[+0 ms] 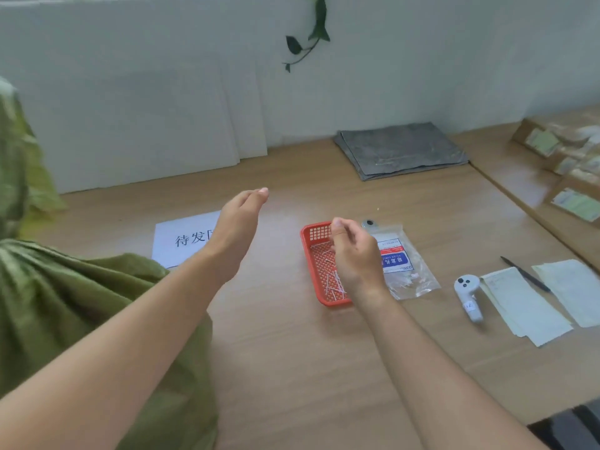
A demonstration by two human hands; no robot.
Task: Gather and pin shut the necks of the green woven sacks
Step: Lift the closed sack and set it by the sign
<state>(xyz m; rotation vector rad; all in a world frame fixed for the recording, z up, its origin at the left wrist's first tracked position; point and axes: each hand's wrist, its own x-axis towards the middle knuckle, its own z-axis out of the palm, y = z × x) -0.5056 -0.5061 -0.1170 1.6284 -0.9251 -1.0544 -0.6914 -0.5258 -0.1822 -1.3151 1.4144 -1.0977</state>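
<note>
A green woven sack (65,293) lies bunched at the left of the wooden table, partly under my left forearm. More green sack fabric (19,164) rises at the far left edge. My left hand (238,228) hovers flat over the table with fingers extended together, holding nothing. My right hand (355,251) is over the red plastic basket (311,254), fingers curled and pinched; whether it holds one of the small white ties (334,284) lying in the basket is not clear.
A clear bag of ties with a blue-red label (409,271) lies right of the basket. A white paper with printed characters (181,238), a white controller (467,293), paper slips (526,306), a dark pen (526,274), a grey folded cloth (402,151) and parcels (568,157) are around.
</note>
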